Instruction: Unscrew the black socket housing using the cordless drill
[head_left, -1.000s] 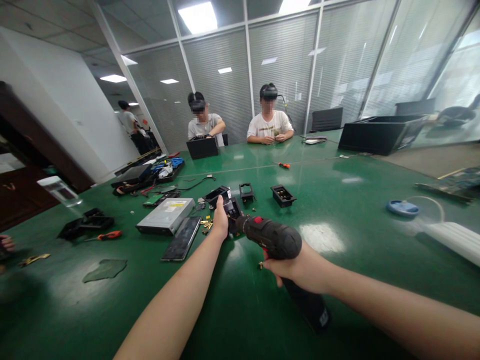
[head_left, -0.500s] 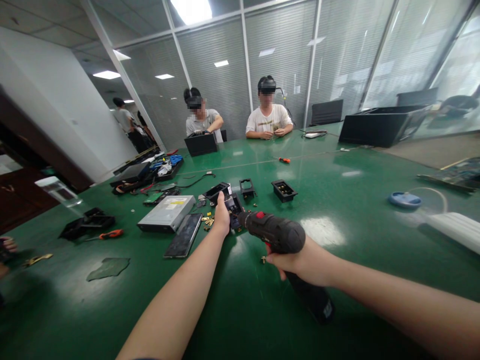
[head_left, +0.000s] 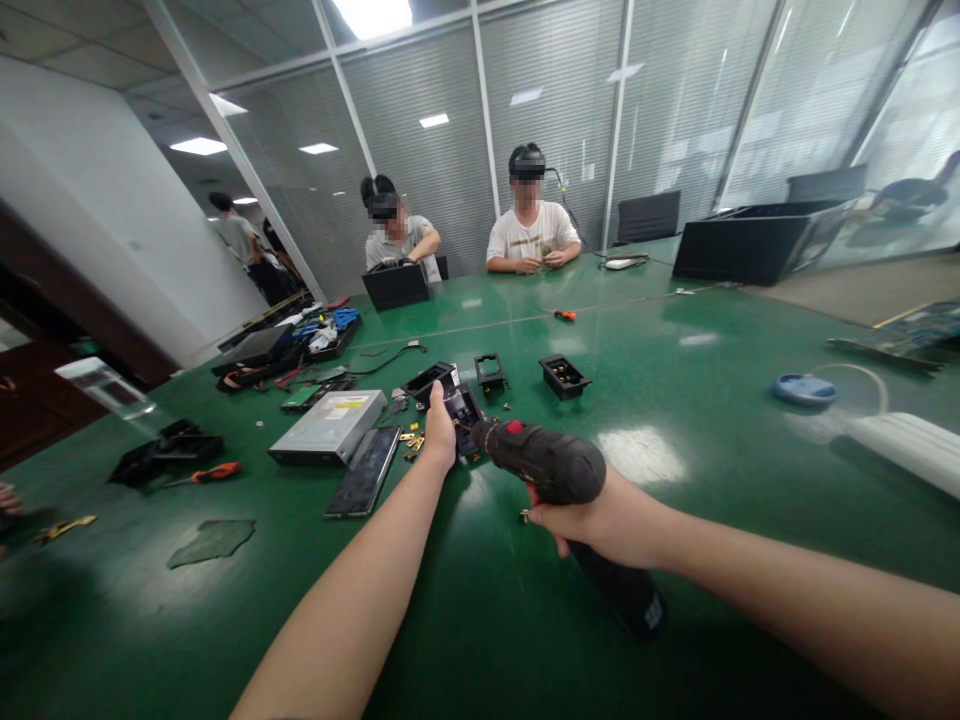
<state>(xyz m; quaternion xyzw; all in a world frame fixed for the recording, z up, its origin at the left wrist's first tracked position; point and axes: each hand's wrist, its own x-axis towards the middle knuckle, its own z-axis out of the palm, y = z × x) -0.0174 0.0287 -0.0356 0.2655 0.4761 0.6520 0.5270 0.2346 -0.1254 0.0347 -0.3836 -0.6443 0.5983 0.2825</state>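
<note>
My right hand is wrapped round the grip of a black cordless drill, whose nose points left. In my left hand is a small black plastic housing, its thumb up along the near side. The drill's tip meets or nearly meets this housing; the exact contact is too small to make out. Just behind lies a black open frame, with another black frame and a black socket box with brass contacts further right. Small brass pieces are scattered left of my left hand.
A silver disc drive and a dark phone lie on the green table. Orange-handled screwdrivers, a clear bottle and a black case stand around. Two people sit opposite; another person's hand shows at left.
The whole view has shifted slightly, so things sit a little further left. Both hands keep their hold on the drill and housing, with little visible movement between them.
</note>
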